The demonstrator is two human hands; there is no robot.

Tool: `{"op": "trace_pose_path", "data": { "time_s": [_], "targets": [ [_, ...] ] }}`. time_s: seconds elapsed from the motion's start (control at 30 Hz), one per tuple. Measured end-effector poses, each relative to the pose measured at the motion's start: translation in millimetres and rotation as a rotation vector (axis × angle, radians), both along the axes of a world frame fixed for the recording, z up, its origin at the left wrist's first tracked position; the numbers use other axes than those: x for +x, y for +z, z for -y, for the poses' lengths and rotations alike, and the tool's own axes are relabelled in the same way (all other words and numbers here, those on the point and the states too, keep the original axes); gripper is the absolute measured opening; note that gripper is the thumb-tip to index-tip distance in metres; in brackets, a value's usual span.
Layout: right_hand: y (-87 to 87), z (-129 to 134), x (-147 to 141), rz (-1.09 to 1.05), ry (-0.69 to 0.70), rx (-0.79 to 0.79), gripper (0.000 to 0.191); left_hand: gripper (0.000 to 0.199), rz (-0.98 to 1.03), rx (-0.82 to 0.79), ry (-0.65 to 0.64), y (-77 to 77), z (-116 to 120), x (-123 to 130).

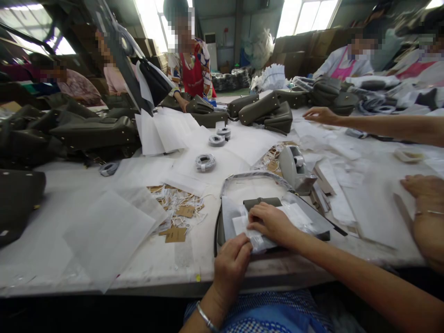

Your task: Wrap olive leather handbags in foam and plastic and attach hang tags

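An olive-green handbag (262,202) lies in front of me on the table, its looped handle (258,176) in a pale wrapping. White wrapping paper (239,225) covers most of the bag, with a shiny clear layer near my hands. My left hand (233,261) is closed at the bag's near left edge, its curled fingers gripping the paper there. Over the middle of the bag, my right hand (270,224) rests with bent fingers closed on the paper. The fingertips are partly hidden.
A tape dispenser (296,171) stands behind the bag to the right. Brown tags (185,211) with white strings lie left, beside thin white sheets (111,236). Coiled straps (205,162) and more olive bags (93,134) lie farther back. A co-worker's hands (425,194) are at right.
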State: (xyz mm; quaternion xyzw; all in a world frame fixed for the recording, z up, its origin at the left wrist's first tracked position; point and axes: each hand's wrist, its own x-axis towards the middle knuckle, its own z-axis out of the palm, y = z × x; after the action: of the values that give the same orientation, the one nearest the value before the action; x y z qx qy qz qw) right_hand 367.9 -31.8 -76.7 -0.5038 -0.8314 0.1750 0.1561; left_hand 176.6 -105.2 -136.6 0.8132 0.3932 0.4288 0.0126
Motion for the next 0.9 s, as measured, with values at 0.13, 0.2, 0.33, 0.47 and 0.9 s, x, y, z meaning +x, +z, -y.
{"op": "trace_pose_path", "data": {
  "time_s": [0.13,0.2,0.33,0.47,0.9],
  "targets": [
    [-0.2,-12,-3,0.046,-0.011,-0.092,0.011,0.027,-0.082,0.037,0.005,-1.9,-2,0],
    [-2.4,-13,-5,0.042,-0.041,-0.098,0.012,0.031,-0.132,0.046,0.007,-1.9,-2,1],
    [-3.3,-11,2,-0.081,-0.073,-0.025,0.013,0.034,-0.177,0.033,0.043,0.4,0,3],
    [15.0,-19,50,-0.314,-0.227,0.177,0.014,0.036,-0.191,0.068,0.043,2.4,-1,2],
    [41.1,-125,186,-0.796,-0.831,-0.413,0.021,0.04,-0.307,0.121,-0.01,-15.8,-8,-10]
  ]
}}
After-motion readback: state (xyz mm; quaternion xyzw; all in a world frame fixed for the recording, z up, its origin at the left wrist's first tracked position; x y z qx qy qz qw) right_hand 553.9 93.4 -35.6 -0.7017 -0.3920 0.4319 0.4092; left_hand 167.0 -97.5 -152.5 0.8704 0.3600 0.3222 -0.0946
